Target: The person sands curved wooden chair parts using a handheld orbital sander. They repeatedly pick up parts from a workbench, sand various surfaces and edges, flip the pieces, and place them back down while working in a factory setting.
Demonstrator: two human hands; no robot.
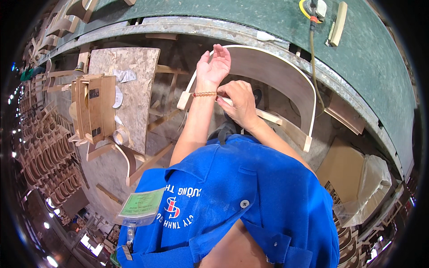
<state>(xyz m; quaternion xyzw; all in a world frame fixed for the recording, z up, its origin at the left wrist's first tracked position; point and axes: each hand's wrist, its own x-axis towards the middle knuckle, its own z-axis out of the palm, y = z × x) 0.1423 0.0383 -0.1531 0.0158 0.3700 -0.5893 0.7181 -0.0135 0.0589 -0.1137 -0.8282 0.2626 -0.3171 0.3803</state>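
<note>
My left hand (213,68) is raised with the palm up. Its fingers are loosely extended and nothing lies in them. Around the left wrist sits a beaded bracelet (204,94). My right hand (239,101) is closed at the inner side of that wrist, thumb and fingertips pinching at the bracelet's edge; the exact grip is partly hidden. Below and beyond both hands stands a curved wooden chair frame (286,71) with a pale edge band, its bent panel against the green bench. A wooden rail (269,117) of the frame passes just right of my right hand.
A long green-topped bench (366,58) spans the far side, with a round sander (313,10), its hose and a wood piece (338,24). At left stand a board (129,89) and a wooden box (94,107). Cardboard (342,165) lies at right.
</note>
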